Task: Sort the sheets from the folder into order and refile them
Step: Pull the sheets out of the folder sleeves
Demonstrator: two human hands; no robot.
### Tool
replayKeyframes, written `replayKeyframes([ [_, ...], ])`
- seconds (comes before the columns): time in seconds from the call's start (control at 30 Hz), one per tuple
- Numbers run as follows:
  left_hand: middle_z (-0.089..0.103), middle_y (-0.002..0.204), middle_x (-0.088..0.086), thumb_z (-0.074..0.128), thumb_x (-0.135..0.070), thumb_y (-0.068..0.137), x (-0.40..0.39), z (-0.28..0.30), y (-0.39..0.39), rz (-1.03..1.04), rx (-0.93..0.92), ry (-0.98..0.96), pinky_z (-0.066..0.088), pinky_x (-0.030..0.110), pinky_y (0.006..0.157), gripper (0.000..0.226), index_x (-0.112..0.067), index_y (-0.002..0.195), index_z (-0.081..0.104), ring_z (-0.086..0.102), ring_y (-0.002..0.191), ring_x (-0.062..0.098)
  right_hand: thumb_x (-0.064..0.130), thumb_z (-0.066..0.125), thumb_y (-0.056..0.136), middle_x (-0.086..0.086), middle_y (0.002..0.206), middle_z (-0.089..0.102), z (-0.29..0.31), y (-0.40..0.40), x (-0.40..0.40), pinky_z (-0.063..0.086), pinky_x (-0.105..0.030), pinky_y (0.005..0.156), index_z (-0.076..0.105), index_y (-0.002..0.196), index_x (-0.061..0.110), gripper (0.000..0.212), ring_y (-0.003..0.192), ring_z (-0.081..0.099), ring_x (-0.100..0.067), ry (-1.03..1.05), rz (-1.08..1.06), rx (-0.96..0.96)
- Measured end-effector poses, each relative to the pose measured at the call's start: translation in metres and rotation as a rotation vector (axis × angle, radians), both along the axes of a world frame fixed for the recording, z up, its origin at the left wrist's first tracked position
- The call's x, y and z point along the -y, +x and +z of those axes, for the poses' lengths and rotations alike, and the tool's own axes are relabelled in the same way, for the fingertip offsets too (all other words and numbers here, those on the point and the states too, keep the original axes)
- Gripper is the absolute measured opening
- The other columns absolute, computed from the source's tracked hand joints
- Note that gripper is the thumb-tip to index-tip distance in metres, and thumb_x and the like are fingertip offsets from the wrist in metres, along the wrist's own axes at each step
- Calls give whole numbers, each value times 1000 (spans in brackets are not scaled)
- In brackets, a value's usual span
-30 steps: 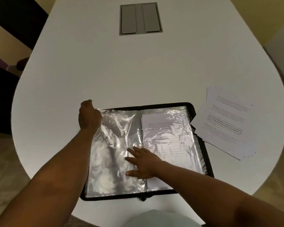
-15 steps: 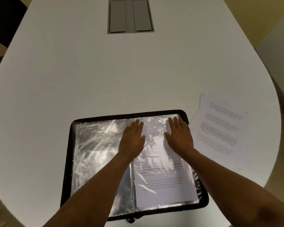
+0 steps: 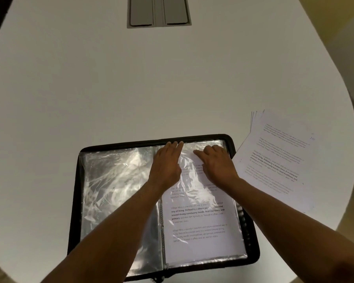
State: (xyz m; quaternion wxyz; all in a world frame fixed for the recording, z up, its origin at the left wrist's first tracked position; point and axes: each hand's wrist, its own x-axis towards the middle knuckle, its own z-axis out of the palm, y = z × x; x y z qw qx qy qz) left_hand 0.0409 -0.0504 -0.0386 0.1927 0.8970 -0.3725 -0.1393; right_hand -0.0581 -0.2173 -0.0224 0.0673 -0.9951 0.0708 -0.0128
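- I have both hands at the far, top edge of the right-hand page of the open folder (image 3: 78, 201), which lies flat on the white table (image 3: 90, 88) directly under my forearms.
- My left hand (image 3: 166, 166) lies flat with fingers straight, pressing the plastic sleeve (image 3: 194, 193) near the spine; it holds nothing.
- My right hand (image 3: 219, 164) sits just beside it, fingers curled down at the sleeve's top opening; I cannot tell whether they pinch the plastic or the printed sheet (image 3: 200, 225) inside, or only rest there.
- The two hands are near each other but apart, with a strip of crinkled sleeve between them.
- The sleeves to the left of my left hand look empty and glossy.
- The loose stack of sheets (image 3: 278, 160) lies fanned on the table, to the right of my right hand, just off the folder's corner.
- I judge the step in hand to be working the sheet at the sleeve's mouth, either seating it or drawing it out; I cannot say which.
- The next move calls for the left hand to pin the sleeve flat while the right slides the paper straight along the opening, since the thin plastic could bunch and catch a corner.
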Motion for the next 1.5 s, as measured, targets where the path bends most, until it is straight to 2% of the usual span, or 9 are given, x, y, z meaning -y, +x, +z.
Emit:
replayKeyframes([
  [0.13,50,137,5,60,-11,84,8,-2,11,-11,37,22,34,45,110,64,-20,144,40,42,129,24,11,77,73,-5,97,62,8,11,5,47,-37,80,69,105,14,34,91,57,-24,-64,74,-32],
  [0.3,57,110,2,62,-9,83,12,0,16,-9,102,-24,47,37,86,34,-16,116,64,52,102,20,12,77,76,-8,104,63,11,14,11,47,-38,88,64,101,12,28,94,59,-25,-174,312,48],
  [0.47,58,90,-2,63,-12,83,11,5,20,-8,149,-103,48,37,72,5,-16,81,60,52,83,17,7,55,87,-7,101,62,14,9,12,43,-39,91,61,101,12,16,90,58,-24,-216,391,94],
  [0.73,62,96,-2,55,-18,95,1,10,19,1,52,-228,50,30,68,14,-14,97,69,58,83,12,11,51,91,-6,96,63,23,6,15,40,-40,97,63,99,13,15,88,58,-24,-257,491,83],
  [0.87,62,93,-2,59,-14,90,-2,19,17,-2,28,-302,49,29,67,7,-12,94,65,56,83,11,20,51,93,-4,81,65,34,15,14,44,-39,91,64,94,14,14,76,59,-23,-243,556,50],
  [1.0,57,84,-7,61,-17,85,-11,27,14,12,6,-290,46,25,63,5,-17,89,58,50,77,8,52,39,98,1,65,64,59,30,14,42,-34,88,64,84,21,43,66,59,-19,-184,392,-177],
  [1.13,56,77,-6,59,-19,85,-19,30,11,34,-60,-239,44,28,61,5,-18,87,54,49,72,12,54,21,102,2,67,59,75,48,15,49,-31,77,65,87,19,58,63,54,-15,-10,203,-430],
  [1.3,58,79,-2,56,-16,87,-17,29,10,-4,-75,-232,49,33,61,8,-17,95,57,51,74,12,35,55,95,-2,109,64,68,74,21,48,-31,73,67,112,27,22,93,61,-22,-61,109,-636],
  [1.5,64,90,1,56,-12,89,-11,29,11,-7,-82,-250,51,33,71,18,-15,106,62,54,88,13,34,78,80,-2,108,61,56,95,12,45,-33,72,60,119,19,45,98,60,-22,-135,91,-837],
])
